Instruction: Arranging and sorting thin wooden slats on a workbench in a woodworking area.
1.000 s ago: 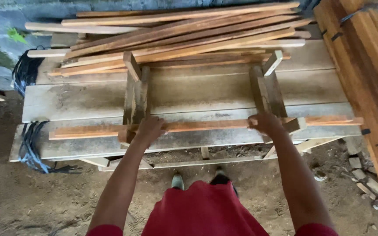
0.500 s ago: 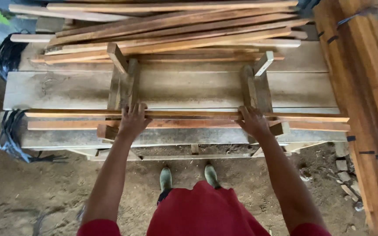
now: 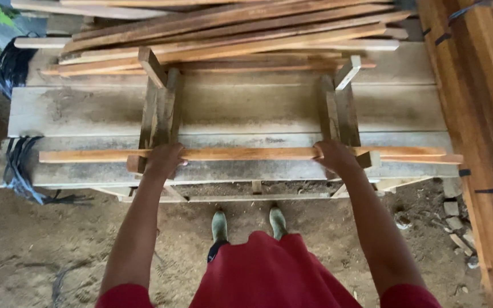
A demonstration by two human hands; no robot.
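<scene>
We have moved the long wooden strip a bit nearer to us than half a second ago. It now lies across the two upright frames on the worktop. Our left hand and right hand each have a closed grip on it. More strips are piled behind.

A rough plank workbench stands on a bare dirt floor. Long wooden slats lie heaped along its far side. Strapped bundles of timber line the right. Black straps dangle at the bench's left end. Soft daylight.
</scene>
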